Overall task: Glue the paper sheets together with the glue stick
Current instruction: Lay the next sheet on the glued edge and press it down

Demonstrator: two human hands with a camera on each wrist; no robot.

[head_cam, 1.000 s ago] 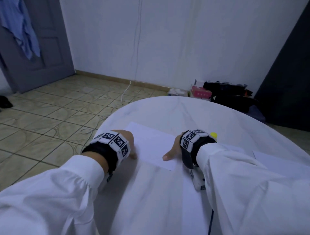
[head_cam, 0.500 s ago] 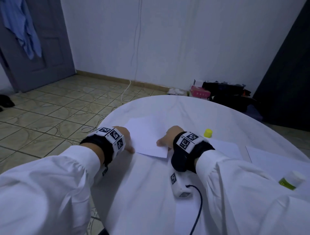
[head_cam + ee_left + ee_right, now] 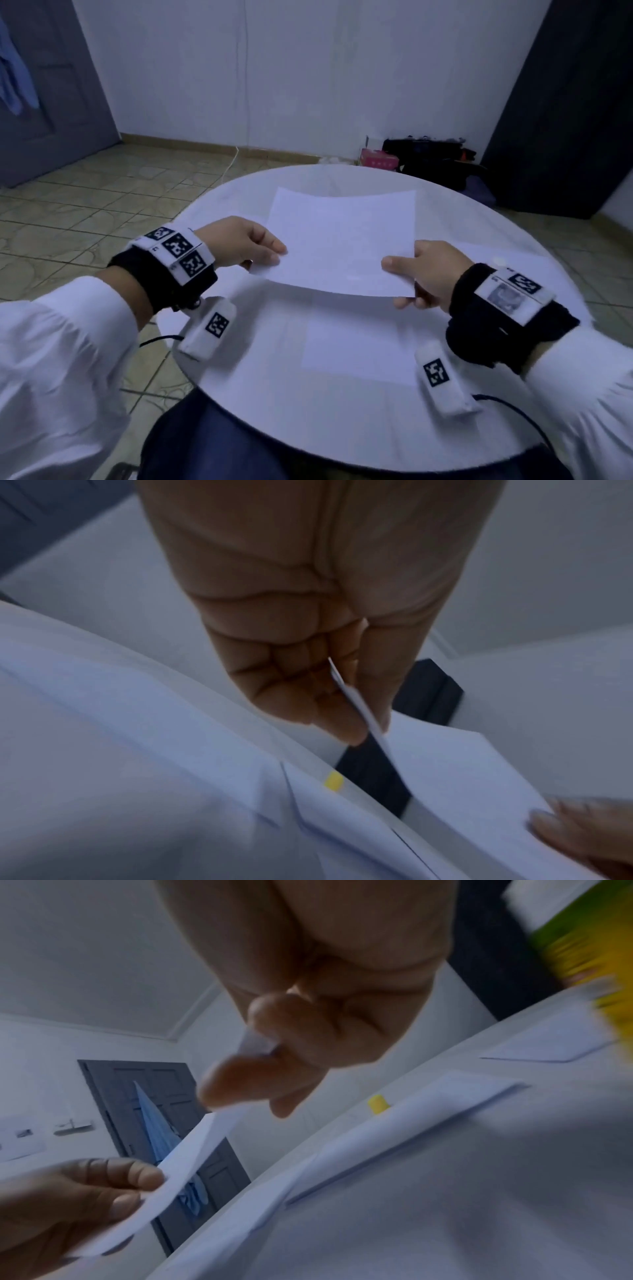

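Note:
A white paper sheet (image 3: 340,241) hangs in the air above the round white table (image 3: 260,394), held level by both hands. My left hand (image 3: 265,253) pinches its near left corner, thumb on top. My right hand (image 3: 402,284) pinches its near right corner the same way. The left wrist view shows the sheet's edge (image 3: 363,712) between thumb and fingers; the right wrist view shows the sheet (image 3: 192,1153) bowed between both hands. A second paper sheet (image 3: 356,346) lies flat on the table beneath. A yellow cap (image 3: 378,1104) stands on the table, and the blurred green-yellow glue stick (image 3: 582,947) lies at right.
More paper sheets (image 3: 507,253) lie at the table's right side. Beyond the table are a tiled floor, a grey door (image 3: 44,102) at left, and a pink box (image 3: 378,159) and dark bags (image 3: 431,161) by the wall. A black cable (image 3: 513,411) trails from my right wrist.
Both hands were resting on a sheet lying on the table; now they have lifted it by its near corners and hold it in the air. The head view has shifted toward the table's middle.

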